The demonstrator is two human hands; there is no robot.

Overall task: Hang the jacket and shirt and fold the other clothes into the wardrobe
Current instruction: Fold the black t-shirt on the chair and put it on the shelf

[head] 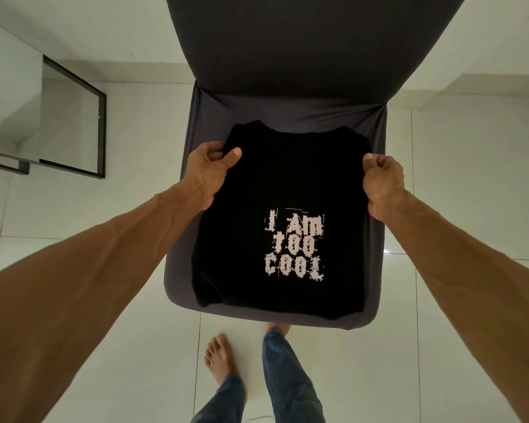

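Note:
A black T-shirt [281, 184] with pale lettering "I AM TOO COOL" lies flat on the seat of a dark grey chair [287, 111], its sides folded in and its collar toward the chair back. My left hand [209, 169] pinches the shirt's upper left edge between thumb and fingers. On the other side, my right hand [382, 181] grips the upper right edge with curled fingers. No wardrobe, jacket or hanger shows in this view.
The chair stands on pale glossy floor tiles [471, 209]. A black-framed mirror or glass panel [74, 123] leans at the left. My bare feet [220, 358] and jeans are just in front of the seat's near edge.

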